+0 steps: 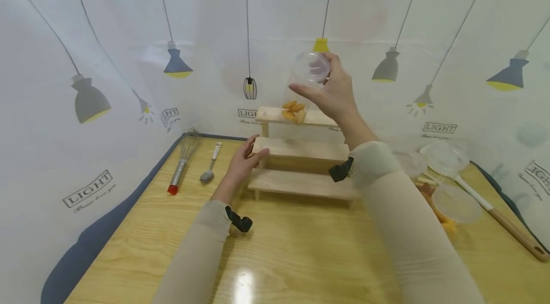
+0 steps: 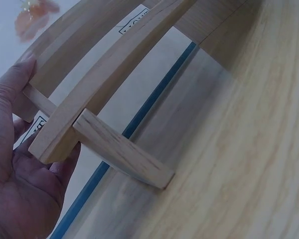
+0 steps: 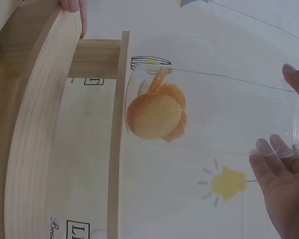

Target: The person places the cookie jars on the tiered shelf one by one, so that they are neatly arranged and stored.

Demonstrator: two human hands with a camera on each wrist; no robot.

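A three-tier wooden shelf [image 1: 301, 149] stands at the back of the table. My left hand [image 1: 242, 165] grips the left end of its middle tier, thumb on top, fingers beyond the edge; the left wrist view shows the hand [image 2: 27, 184] at that end. My right hand [image 1: 337, 89] holds a clear jar [image 3: 224, 114] near its lidded top, fingers on one side and thumb on the other. Several orange-brown snack pieces [image 1: 294, 112] lie in the jar's bottom. That bottom is at the top tier [image 3: 118, 149]; whether it fully rests there I cannot tell.
A whisk [image 1: 182, 163] and a spoon [image 1: 210, 165] lie left of the shelf. On the right are clear lidded containers [image 1: 457, 204], one with orange contents, and a white utensil with a wooden handle [image 1: 513, 227]. A printed curtain [image 1: 283, 8] hangs behind.
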